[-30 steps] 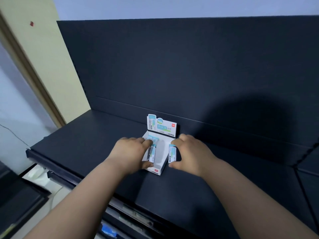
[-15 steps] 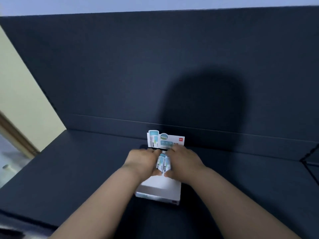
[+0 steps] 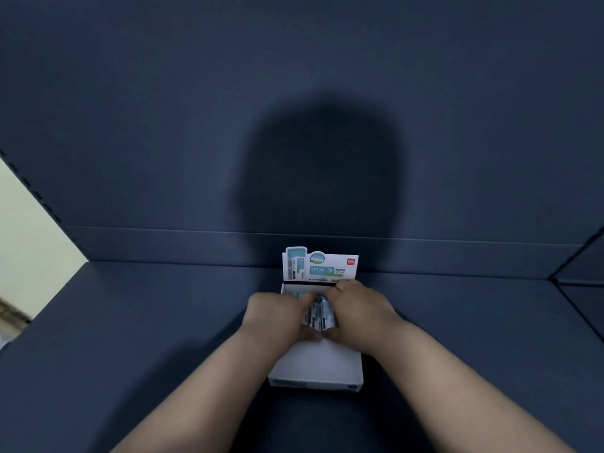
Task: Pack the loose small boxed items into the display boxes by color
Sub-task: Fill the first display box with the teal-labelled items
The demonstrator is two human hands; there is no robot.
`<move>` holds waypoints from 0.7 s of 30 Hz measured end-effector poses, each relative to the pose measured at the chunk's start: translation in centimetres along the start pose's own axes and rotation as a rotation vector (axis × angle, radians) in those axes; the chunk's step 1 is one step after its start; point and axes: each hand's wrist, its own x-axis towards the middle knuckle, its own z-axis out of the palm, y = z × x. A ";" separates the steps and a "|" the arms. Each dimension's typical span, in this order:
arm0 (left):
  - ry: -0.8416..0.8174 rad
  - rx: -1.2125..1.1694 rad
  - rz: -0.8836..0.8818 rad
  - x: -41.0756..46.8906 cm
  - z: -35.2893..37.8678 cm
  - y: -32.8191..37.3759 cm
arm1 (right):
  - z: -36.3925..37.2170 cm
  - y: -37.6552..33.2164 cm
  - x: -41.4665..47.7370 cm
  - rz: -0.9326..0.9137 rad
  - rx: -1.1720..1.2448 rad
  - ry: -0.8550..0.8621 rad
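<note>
A white display box [image 3: 318,371] with an upright teal-and-white header card [image 3: 320,266] stands on the dark shelf. Inside its rear half, a few small teal-and-white boxed items [image 3: 319,317] stand pressed together. My left hand [image 3: 277,317] holds them from the left, thumb low at the front. My right hand [image 3: 356,310] holds them from the right, fingers reaching to the box's back wall. The hands hide how many items there are. The front half of the box shows a bare white floor.
The dark blue shelf [image 3: 147,322] runs left and right of the box, closed behind by a dark back panel [image 3: 294,125]. A cream wall [image 3: 29,243] shows at the left edge. Another shelf section [image 3: 581,273] meets the corner at the right.
A second ago each hand held an item apart at the box's sides. Both hands have since come together, squeezing the items into one group toward the back. The camera has moved closer and leftward.
</note>
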 end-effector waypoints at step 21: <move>0.120 0.091 0.053 -0.9 0.3 0.5 | -0.2 0.7 0.0 -0.001 -0.085 -0.067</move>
